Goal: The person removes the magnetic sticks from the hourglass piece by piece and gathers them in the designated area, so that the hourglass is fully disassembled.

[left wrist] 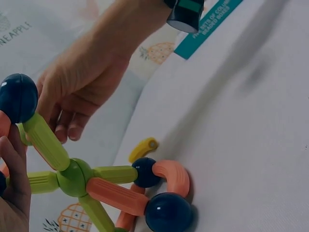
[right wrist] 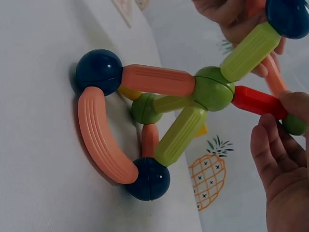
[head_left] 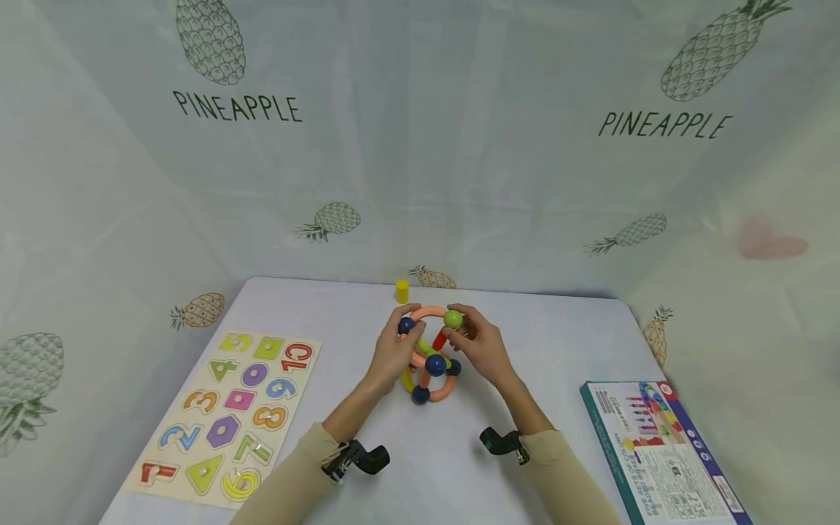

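Note:
A magnetic stick-and-ball structure (right wrist: 214, 88) stands on the white table, built of green, salmon and red rods joined by navy and green balls. My left hand (head_left: 392, 354) grips its upper left, fingers and thumb about a navy ball (head_left: 406, 325). On the upper right, my right hand (head_left: 484, 346) pinches near a green ball (head_left: 453, 319) and the end of a red rod (right wrist: 258, 102). A curved salmon rod (head_left: 428, 311) arches between these two top balls. Below, navy balls (left wrist: 169, 212) and a curved salmon rod (right wrist: 102, 137) form the base on the table.
Behind the structure stands a yellow cylindrical piece (head_left: 402, 292). At left lies a number-and-shape puzzle board (head_left: 216, 397); at right is a flat box (head_left: 663, 445) with a teal edge. A pineapple-printed sheet (head_left: 420, 146) hangs around the table (head_left: 525, 321).

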The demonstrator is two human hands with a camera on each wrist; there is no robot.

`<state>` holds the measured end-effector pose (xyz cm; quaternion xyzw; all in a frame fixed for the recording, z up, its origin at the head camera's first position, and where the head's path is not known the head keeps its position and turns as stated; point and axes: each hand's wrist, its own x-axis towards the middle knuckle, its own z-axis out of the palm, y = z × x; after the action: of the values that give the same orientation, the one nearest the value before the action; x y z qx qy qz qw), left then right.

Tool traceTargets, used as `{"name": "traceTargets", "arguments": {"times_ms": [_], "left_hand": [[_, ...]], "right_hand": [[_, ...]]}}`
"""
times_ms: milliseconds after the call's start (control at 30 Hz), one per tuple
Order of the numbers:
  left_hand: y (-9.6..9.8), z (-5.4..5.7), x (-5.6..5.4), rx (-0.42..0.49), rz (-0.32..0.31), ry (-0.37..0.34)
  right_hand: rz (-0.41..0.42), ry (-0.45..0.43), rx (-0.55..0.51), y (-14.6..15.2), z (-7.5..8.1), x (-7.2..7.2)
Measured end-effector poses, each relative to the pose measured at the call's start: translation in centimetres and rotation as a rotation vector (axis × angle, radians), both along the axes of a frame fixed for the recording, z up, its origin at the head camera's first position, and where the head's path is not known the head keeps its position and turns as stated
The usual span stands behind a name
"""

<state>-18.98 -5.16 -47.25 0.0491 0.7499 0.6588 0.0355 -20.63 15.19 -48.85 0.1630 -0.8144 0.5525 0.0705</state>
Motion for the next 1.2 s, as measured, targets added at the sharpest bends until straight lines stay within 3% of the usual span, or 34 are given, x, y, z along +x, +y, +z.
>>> {"name": "traceTargets", "arguments": {"times_ms": [333,1200], "left_hand": [[0.05,0.47,-0.23,0.025,-0.004,-0.025],[-0.11,0.51,-0.34,0.021,-0.005,-0.011]], "right_hand": [[-0.017,-0.003,-0.03,-0.27,-0.16,-0.24],[-0.055,0.034,-0.033,-0.77,0.02,-0.2]]}}
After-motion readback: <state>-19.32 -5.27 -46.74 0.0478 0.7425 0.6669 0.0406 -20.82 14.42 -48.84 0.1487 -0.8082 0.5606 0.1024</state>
